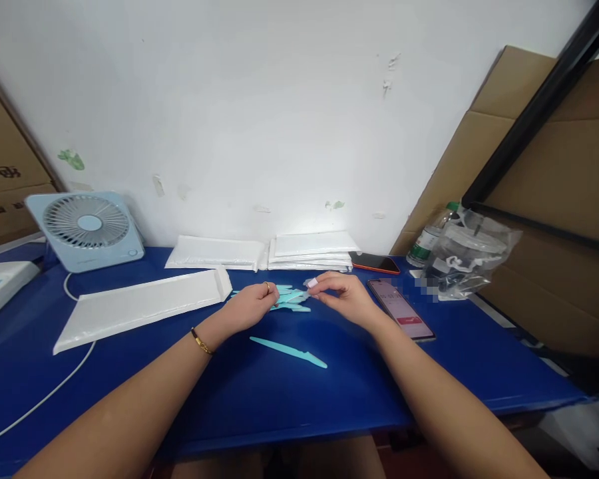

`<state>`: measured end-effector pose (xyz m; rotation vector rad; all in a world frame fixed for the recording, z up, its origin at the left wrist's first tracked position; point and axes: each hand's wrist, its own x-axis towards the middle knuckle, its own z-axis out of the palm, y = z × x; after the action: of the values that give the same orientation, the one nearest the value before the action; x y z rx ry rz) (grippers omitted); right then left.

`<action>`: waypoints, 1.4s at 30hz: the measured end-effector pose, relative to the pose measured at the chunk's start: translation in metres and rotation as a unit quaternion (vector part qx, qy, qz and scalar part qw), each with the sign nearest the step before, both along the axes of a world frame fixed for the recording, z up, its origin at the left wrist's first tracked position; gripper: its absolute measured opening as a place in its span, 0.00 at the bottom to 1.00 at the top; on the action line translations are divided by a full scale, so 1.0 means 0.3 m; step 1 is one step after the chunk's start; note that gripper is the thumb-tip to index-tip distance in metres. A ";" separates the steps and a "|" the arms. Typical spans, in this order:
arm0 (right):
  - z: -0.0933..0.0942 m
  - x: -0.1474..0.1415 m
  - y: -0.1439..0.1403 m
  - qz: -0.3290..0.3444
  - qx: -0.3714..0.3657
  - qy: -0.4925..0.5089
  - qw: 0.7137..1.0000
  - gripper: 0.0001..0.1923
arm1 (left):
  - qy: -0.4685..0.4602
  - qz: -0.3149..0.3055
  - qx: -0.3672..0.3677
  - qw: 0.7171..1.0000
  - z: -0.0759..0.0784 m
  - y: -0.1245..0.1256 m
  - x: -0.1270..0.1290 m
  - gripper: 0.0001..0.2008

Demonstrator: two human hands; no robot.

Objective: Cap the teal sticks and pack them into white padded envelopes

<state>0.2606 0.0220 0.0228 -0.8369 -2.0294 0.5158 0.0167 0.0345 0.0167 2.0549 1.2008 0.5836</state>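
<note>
My left hand (pixel 253 306), with a ring on one finger, is closed at the left side of a heap of teal eyebrow razors (pixel 292 298). Its curled fingers pinch one of the razors, though the grip is partly hidden. At the heap's right side, my right hand (pixel 347 297) has thumb and fingertips together on a small translucent piece (pixel 307 285), too small to identify. A single teal eyebrow razor (pixel 288 350) lies apart on the blue table (pixel 279 406), nearer to me.
A white padded mailer (pixel 144 309) lies at left, beside a light blue fan (pixel 87 229). More white mailers (pixel 314 246) are stacked by the wall. At right are a lit phone (pixel 402 309), an orange-edged phone (pixel 377 263), a bottle (pixel 426 243) and a bagged cup (pixel 464 256).
</note>
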 end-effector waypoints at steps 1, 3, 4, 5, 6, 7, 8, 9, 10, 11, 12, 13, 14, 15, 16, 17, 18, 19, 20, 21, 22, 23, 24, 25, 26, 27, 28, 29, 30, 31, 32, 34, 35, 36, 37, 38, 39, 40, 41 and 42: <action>-0.003 -0.004 0.001 0.002 -0.003 0.003 1.000 0.07 | 0.006 0.002 0.002 1.000 0.002 -0.001 0.001 0.13; -0.009 -0.011 0.001 0.010 -0.009 0.008 1.000 0.07 | 0.019 0.007 0.006 1.000 0.006 -0.004 0.003 0.13; -0.011 -0.015 0.001 0.013 -0.013 0.010 1.000 0.07 | 0.026 0.009 0.008 1.000 0.009 -0.006 0.005 0.13; -0.012 -0.018 0.000 0.015 -0.017 0.013 1.000 0.07 | 0.030 0.009 0.010 0.999 0.010 -0.007 0.005 0.13; -0.013 -0.021 -0.001 0.016 -0.022 0.016 1.000 0.07 | 0.032 0.010 0.014 0.999 0.011 -0.008 0.005 0.14; -0.014 -0.024 -0.002 0.014 -0.029 0.018 0.999 0.07 | 0.032 0.010 0.018 0.999 0.011 -0.008 0.004 0.14; -0.014 -0.027 -0.004 0.011 -0.036 0.021 0.999 0.07 | 0.032 0.010 0.023 0.999 0.010 -0.008 0.002 0.14; -0.014 -0.030 -0.005 0.006 -0.043 0.024 0.999 0.06 | 0.033 0.011 0.029 0.999 0.009 -0.006 0.000 0.14; -0.014 -0.032 -0.006 0.001 -0.049 0.026 0.998 0.06 | 0.034 0.011 0.035 0.999 0.006 -0.005 -0.002 0.15; -0.014 -0.032 -0.006 -0.004 -0.055 0.027 0.998 0.07 | 0.036 0.012 0.040 0.998 0.004 -0.003 -0.005 0.15; -0.013 -0.032 -0.006 -0.009 -0.059 0.030 0.998 0.07 | 0.038 0.013 0.043 0.998 0.002 -0.001 -0.007 0.15; -0.013 -0.030 -0.005 -0.013 -0.062 0.032 0.997 0.07 | 0.039 0.013 0.045 0.998 0.000 0.001 -0.009 0.15; -0.012 -0.027 -0.003 -0.016 -0.063 0.036 0.997 0.07 | 0.040 0.013 0.044 0.998 -0.001 0.002 -0.010 0.15; -0.011 -0.024 -0.001 -0.017 -0.064 0.039 0.997 0.07 | 0.040 0.012 0.044 0.998 -0.001 0.002 -0.010 0.15; -0.011 -0.022 0.000 -0.017 -0.063 0.044 0.997 0.07 | 0.041 0.010 0.045 0.998 0.000 0.002 -0.010 0.15; -0.012 -0.022 0.001 -0.016 -0.063 0.048 0.997 0.07 | 0.041 0.007 0.047 0.998 0.002 0.000 -0.008 0.15; -0.013 -0.024 0.001 -0.013 -0.063 0.051 0.997 0.07 | 0.043 0.005 0.050 0.998 0.005 -0.002 -0.006 0.15; -0.015 -0.029 0.000 -0.009 -0.063 0.052 0.997 0.06 | 0.045 0.003 0.054 0.998 0.008 -0.005 -0.002 0.14; -0.017 -0.037 -0.003 -0.005 -0.064 0.052 0.997 0.06 | 0.048 0.000 0.056 0.997 0.011 -0.009 0.002 0.14; -0.019 -0.048 -0.008 -0.001 -0.066 0.049 0.997 0.06 | 0.052 -0.004 0.058 0.997 0.014 -0.013 0.006 0.14; -0.021 -0.059 -0.013 0.004 -0.068 0.043 0.997 0.06 | 0.057 -0.006 0.061 0.997 0.016 -0.018 0.011 0.14; -0.022 -0.068 -0.018 0.009 -0.070 0.036 0.997 0.05 | 0.061 -0.010 0.065 0.996 0.017 -0.022 0.016 0.14; -0.023 -0.075 -0.022 0.017 -0.073 0.027 0.997 0.06 | 0.065 -0.016 0.069 0.995 0.018 -0.026 0.021 0.14; -0.022 -0.076 -0.024 0.025 -0.076 0.018 0.997 0.06 | 0.070 -0.021 0.072 0.995 0.018 -0.030 0.025 0.14; -0.021 -0.072 -0.022 0.030 -0.077 0.009 0.997 0.07 | 0.076 -0.025 0.073 0.994 0.019 -0.034 0.028 0.15; -0.019 -0.062 -0.016 0.026 -0.073 -0.001 0.997 0.09 | 0.083 -0.031 0.075 0.993 0.019 -0.038 0.031 0.15; -0.018 -0.046 -0.005 0.011 -0.063 -0.013 0.998 0.10 | 0.089 -0.037 0.083 0.992 0.020 -0.042 0.033 0.15; -0.020 -0.026 0.010 -0.014 -0.048 -0.029 0.998 0.11 | 0.094 -0.042 0.100 0.990 0.023 -0.047 0.033 0.15; -0.024 -0.004 0.030 -0.050 -0.028 -0.048 0.997 0.10 | 0.096 -0.045 0.124 0.987 0.027 -0.054 0.034 0.14; -0.031 0.017 0.052 -0.087 -0.010 -0.073 0.993 0.10 | 0.098 -0.050 0.148 0.983 0.032 -0.062 0.034 0.13; -0.042 0.036 0.075 -0.117 0.003 -0.100 0.988 0.10 | 0.098 -0.063 0.162 0.980 0.039 -0.072 0.034 0.13; -0.069 0.057 0.117 -0.136 0.018 -0.172 0.975 0.11 | 0.108 -0.117 0.149 0.976 0.054 -0.097 0.035 0.14; -0.083 0.059 0.133 -0.135 0.024 -0.203 0.970 0.13 | 0.118 -0.153 0.126 0.973 0.061 -0.111 0.037 0.15; -0.095 0.056 0.144 -0.129 0.027 -0.230 0.964 0.14 | 0.130 -0.185 0.104 0.969 0.067 -0.125 0.040 0.14; -0.105 0.050 0.150 -0.124 0.027 -0.251 0.959 0.14 | 0.143 -0.207 0.087 0.964 0.071 -0.137 0.044 0.13; -0.111 0.042 0.152 -0.125 0.023 -0.268 0.955 0.13 | 0.157 -0.218 0.077 0.960 0.073 -0.148 0.047 0.10; -0.113 0.034 0.151 -0.134 0.017 -0.283 0.950 0.12 | 0.168 -0.218 0.072 0.959 0.074 -0.155 0.050 0.08; -0.113 0.027 0.147 -0.150 0.010 -0.297 0.943 0.11 | 0.173 -0.213 0.069 0.959 0.072 -0.159 0.052 0.06; -0.111 0.023 0.142 -0.170 0.005 -0.310 0.935 0.10 | 0.172 -0.205 0.066 0.961 0.070 -0.158 0.053 0.06; -0.108 0.022 0.137 -0.191 0.003 -0.321 0.928 0.09 | 0.166 -0.196 0.062 0.964 0.067 -0.153 0.052 0.07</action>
<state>0.2673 0.0630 -0.0096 -1.5031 -2.3445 0.0006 0.0321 -0.0113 0.0369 2.4831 0.9061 0.1286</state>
